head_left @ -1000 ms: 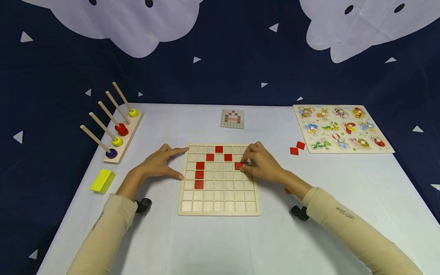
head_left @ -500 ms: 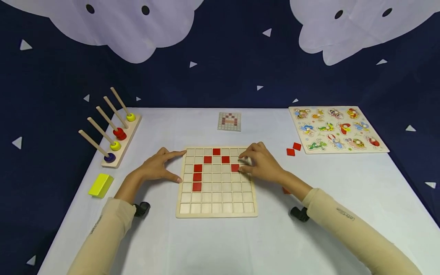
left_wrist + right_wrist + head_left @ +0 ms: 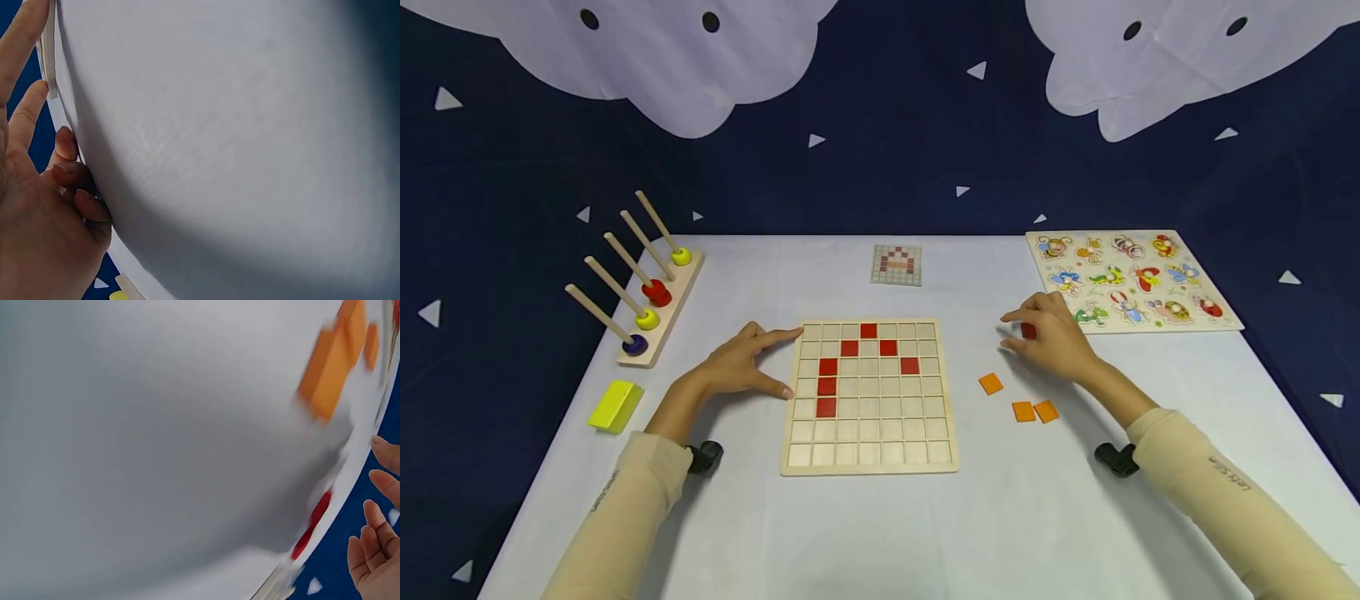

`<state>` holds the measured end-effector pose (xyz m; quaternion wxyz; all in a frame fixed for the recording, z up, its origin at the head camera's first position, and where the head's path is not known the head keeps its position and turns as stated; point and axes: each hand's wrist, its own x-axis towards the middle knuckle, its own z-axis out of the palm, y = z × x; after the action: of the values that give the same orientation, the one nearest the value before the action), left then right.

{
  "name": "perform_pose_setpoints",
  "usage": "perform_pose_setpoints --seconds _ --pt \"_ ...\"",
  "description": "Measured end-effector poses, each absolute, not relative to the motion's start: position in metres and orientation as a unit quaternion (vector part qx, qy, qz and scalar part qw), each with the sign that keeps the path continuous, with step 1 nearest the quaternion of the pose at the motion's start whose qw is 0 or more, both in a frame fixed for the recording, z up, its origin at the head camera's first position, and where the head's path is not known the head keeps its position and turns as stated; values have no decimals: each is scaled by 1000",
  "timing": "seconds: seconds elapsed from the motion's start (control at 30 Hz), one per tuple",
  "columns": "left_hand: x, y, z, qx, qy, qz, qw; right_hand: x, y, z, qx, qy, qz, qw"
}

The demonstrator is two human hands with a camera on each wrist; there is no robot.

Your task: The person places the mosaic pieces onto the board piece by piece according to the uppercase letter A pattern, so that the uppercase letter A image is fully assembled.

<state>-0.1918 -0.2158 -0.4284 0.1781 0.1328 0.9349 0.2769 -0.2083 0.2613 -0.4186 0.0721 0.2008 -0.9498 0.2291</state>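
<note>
My left hand point(image 3: 737, 362) and right hand point(image 3: 1051, 335) are bare. I wear a beige left sleeve point(image 3: 613, 517) and a matching right sleeve point(image 3: 1240, 504), smooth along the forearm, with creased cuffs point(image 3: 1157, 433). Each carries small dark lettering point(image 3: 1230, 473), perhaps a brand name, too small to read surely. Stubby, rounded black wrist cameras point(image 3: 1117, 460) jut out beside the cuffs.

To the right of the wooden grid board point(image 3: 868, 431), dark lettering point(image 3: 1229, 473) on the beige right sleeve point(image 3: 1262, 521) seems to begin "Lets"; its remainder is too small to read. Left of the board, the left sleeve point(image 3: 613, 533) bears a dark inscription point(image 3: 604, 490), likewise illegible. Beyond the board, the pattern card point(image 3: 896, 265) shows squares resembling a capital A.
</note>
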Motion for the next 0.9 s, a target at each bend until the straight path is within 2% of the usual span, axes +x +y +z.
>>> perform_pose_setpoints --seconds 0.3,0.7,0.9 --pt "-192 -216 -427 130 935 275 183 -212 297 -422 176 -962 199 68" --pt "-194 -214 -429 127 935 275 183 -213 301 -424 188 -963 186 53" --pt "-193 -216 -428 127 935 279 179 -209 293 -424 211 -956 191 77"
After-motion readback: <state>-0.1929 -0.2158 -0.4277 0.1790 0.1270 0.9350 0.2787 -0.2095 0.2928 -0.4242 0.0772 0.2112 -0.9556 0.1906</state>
